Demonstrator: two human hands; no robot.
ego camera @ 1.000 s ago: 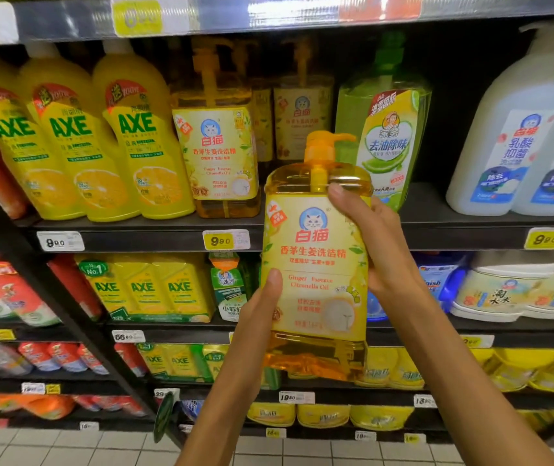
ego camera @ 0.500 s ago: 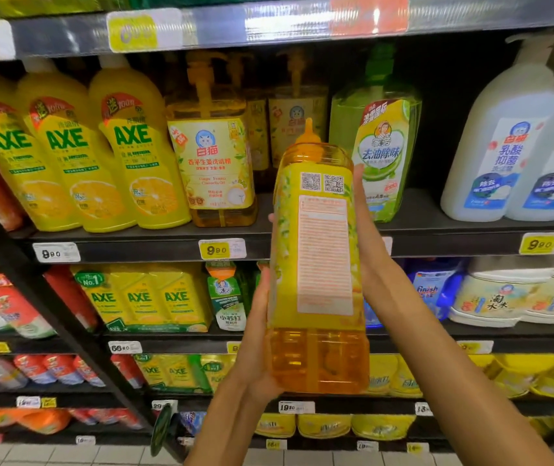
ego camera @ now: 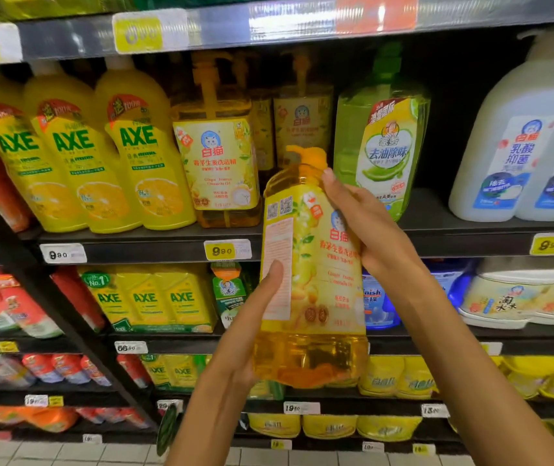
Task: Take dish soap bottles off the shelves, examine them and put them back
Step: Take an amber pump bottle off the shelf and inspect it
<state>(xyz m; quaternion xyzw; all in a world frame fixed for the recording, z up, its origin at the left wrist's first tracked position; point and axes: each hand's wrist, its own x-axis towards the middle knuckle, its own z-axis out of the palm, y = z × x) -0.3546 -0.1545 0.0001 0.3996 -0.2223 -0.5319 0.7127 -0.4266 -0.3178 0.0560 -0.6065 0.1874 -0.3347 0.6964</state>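
An orange-yellow pump bottle of dish soap (ego camera: 309,277) with a yellow cat-logo label is held upright in front of the shelves, in the middle of the head view. My left hand (ego camera: 252,334) supports its lower left side, thumb on the back label. My right hand (ego camera: 366,227) grips its upper right side, fingertips near the pump neck. The bottle is turned so that both the back label with QR codes and part of the front label show. A matching bottle (ego camera: 216,163) stands on the shelf behind.
Yellow AXE bottles (ego camera: 141,153) stand at the left of the shelf (ego camera: 154,245), a green bottle (ego camera: 383,142) and white pump bottles (ego camera: 517,153) at the right. There is a gap on the shelf behind the held bottle. Lower shelves hold refill packs and tubs.
The bottle has been rotated in my hands: first the front label faced me, then the back label, now it is partway between. It has also sunk slightly.
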